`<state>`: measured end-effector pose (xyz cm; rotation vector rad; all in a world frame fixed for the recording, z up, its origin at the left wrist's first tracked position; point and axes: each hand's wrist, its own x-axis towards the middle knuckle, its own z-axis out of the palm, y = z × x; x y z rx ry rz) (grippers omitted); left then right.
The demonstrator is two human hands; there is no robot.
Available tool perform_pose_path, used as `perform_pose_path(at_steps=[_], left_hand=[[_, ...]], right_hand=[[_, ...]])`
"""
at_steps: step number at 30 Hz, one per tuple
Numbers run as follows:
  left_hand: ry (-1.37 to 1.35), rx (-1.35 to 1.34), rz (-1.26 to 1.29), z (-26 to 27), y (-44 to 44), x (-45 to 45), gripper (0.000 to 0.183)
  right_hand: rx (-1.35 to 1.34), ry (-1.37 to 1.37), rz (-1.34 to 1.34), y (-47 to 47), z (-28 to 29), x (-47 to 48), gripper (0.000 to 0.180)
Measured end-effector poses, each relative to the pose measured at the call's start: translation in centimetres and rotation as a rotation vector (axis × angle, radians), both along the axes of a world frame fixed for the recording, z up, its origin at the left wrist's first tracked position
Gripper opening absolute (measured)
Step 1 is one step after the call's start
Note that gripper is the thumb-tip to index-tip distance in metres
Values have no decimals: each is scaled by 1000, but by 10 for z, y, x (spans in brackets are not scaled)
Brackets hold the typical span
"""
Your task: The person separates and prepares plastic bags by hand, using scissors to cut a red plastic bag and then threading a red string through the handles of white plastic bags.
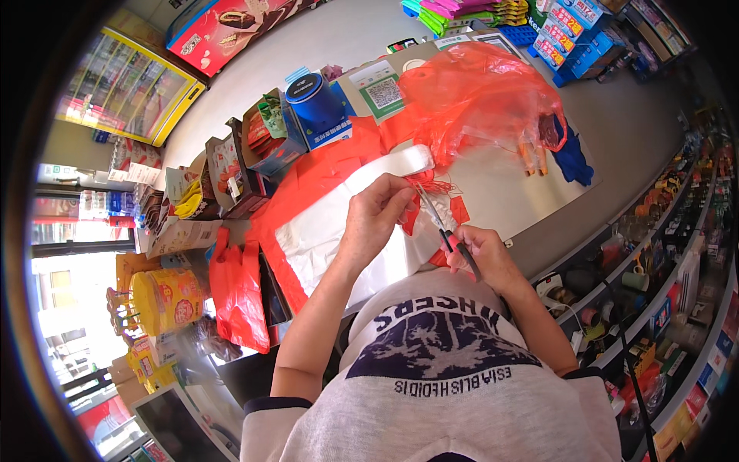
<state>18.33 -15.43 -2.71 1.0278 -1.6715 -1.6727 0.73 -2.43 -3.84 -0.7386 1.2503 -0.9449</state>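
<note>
My left hand (pixel 378 213) pinches at the edge of a bundle of thin red plastic strands (pixel 433 183); its fingertips partly hide the grip. In my right hand (pixel 482 254) is a pair of scissors (pixel 439 222) with red-and-black handles, the blades pointing up at the strands. Beneath both hands lies a stack of white plastic bags (pixel 323 237), with a white folded strip (pixel 404 161) across its far end. Red plastic sheeting (pixel 323 170) spreads under and around the white stack. Small red scraps (pixel 459 209) rest beside the scissors.
A translucent red plastic bag (pixel 479 98) covers part of the counter (pixel 496 202). Blue cloth (pixel 571 153) hangs near its right edge. Left of my hands stand a blue canister (pixel 314 104), snack boxes (pixel 231 167) and a yellow tub (pixel 167 300). Loaded shelves (pixel 635 277) run along the right.
</note>
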Motion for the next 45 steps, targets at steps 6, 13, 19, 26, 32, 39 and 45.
perform_pose_path(at_steps=[6, 13, 19, 26, 32, 39, 45], left_hand=[[28, -71, 23, -7, 1, -1, 12], [40, -53, 33, -11, 2, -2, 13], [-13, -102, 31, -11, 4, -2, 12], [-25, -115, 19, -9, 5, -3, 11], [-86, -85, -17, -9, 3, -2, 11], [-53, -266, 39, -11, -1, 2, 7], [-54, -277, 108, -9, -6, 10, 8]], right_hand=[[-65, 44, -39, -10, 5, 7, 25], [-110, -25, -111, -12, 1, 8, 28], [-115, 49, -108, -13, 1, 7, 30], [-176, 224, -78, -16, -3, 3, 32], [-169, 311, -147, -16, -4, 1, 33], [-410, 239, -712, -1, -37, -40, 11], [30, 752, -836, 22, -65, -124, 27]])
